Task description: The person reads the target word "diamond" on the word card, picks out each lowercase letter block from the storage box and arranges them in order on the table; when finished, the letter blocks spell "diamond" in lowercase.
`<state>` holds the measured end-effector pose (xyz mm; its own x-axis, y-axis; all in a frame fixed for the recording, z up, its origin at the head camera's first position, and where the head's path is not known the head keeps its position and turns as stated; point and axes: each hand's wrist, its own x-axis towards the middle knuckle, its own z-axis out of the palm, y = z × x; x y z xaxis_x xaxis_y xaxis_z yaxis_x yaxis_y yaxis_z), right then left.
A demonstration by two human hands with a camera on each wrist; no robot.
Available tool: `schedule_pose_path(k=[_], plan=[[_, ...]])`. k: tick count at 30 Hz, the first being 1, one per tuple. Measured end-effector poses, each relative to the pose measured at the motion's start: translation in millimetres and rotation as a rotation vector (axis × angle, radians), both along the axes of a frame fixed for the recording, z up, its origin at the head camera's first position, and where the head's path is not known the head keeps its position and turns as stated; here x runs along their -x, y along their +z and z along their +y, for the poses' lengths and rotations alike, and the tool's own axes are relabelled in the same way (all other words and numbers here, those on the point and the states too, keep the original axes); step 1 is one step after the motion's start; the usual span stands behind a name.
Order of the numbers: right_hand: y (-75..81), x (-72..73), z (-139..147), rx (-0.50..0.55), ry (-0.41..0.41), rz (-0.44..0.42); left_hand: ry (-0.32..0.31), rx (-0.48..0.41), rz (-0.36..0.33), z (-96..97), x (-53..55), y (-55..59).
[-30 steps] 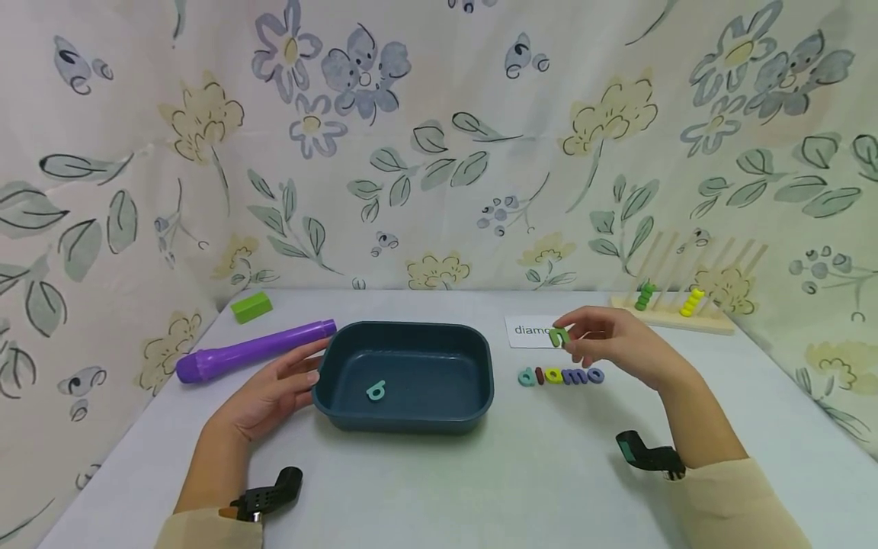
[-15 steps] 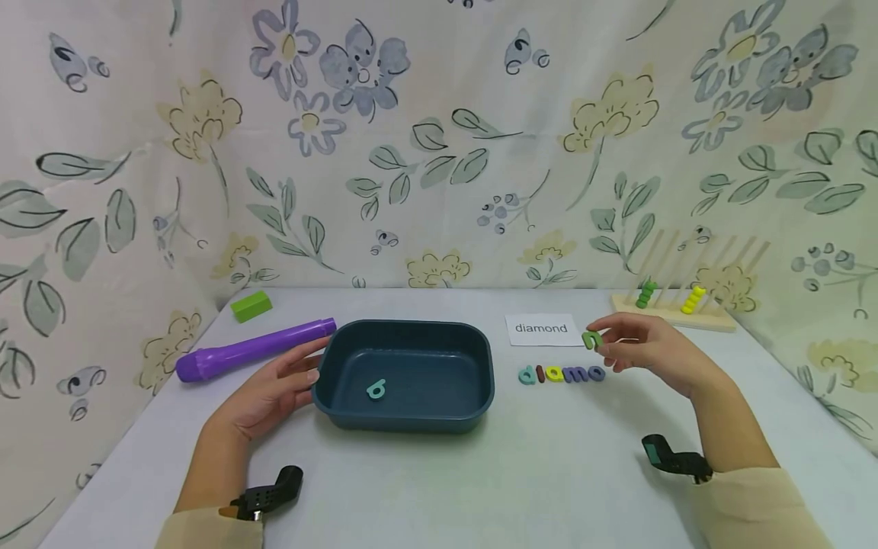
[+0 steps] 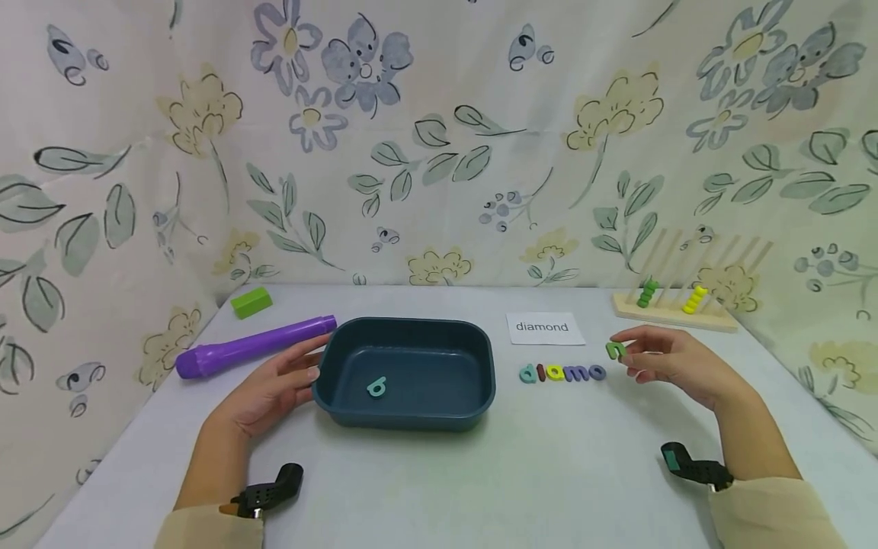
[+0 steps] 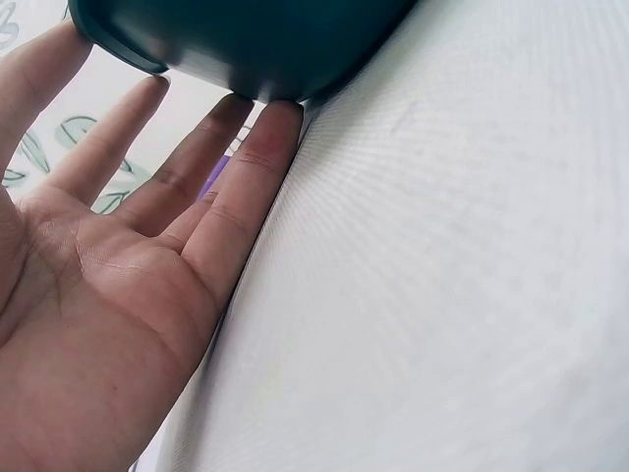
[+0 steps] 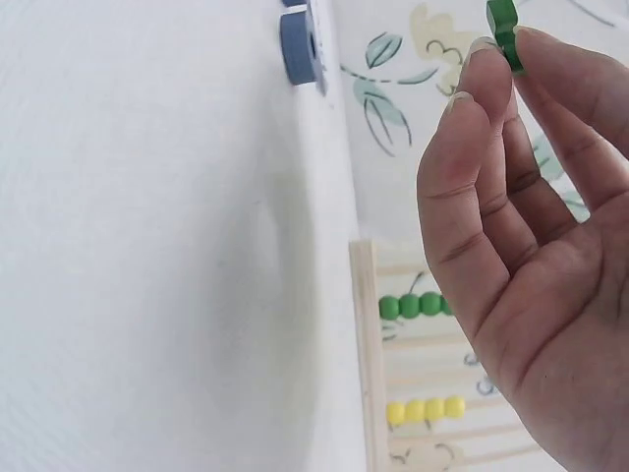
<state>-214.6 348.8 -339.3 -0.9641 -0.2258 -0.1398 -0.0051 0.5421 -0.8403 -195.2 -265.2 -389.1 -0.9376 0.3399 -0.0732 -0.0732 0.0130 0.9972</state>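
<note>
My right hand (image 3: 675,364) pinches a green letter n (image 3: 615,351) between thumb and fingertips, above the table and right of a row of colourful letters (image 3: 562,374) reading "diamo". In the right wrist view the green letter n (image 5: 503,34) shows edge-on at the fingertips. Behind the row lies a white card (image 3: 545,329) printed "diamond". My left hand (image 3: 270,393) rests against the left end of a dark blue tray (image 3: 411,422), its fingers spread and fairly straight. The left wrist view shows those fingertips (image 4: 280,123) at the tray's wall. Inside the tray lies one teal letter (image 3: 376,387).
A purple toy microphone (image 3: 254,348) lies left of the tray, with a green block (image 3: 251,303) behind it. At the back right stands a wooden peg abacus (image 3: 675,313) with green and yellow beads. A floral cloth (image 3: 439,152) hangs behind the white table (image 3: 480,488).
My right hand has moved right and slightly toward me with the green letter n, uncovering the end of the word on the card. My left hand has stayed at the tray.
</note>
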Motion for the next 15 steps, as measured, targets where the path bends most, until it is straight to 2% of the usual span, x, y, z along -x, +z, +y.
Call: schedule_pose_path(k=[8, 15], plan=[[-14.0, 1.2, 10, 0.043, -0.028, -0.073, -0.009, 0.007, -0.005, 0.0, 0.3, 0.1], [-20.0, 3.4, 16, 0.001, -0.035, -0.087, -0.009, -0.006, -0.005, 0.4, 0.1, -0.7]])
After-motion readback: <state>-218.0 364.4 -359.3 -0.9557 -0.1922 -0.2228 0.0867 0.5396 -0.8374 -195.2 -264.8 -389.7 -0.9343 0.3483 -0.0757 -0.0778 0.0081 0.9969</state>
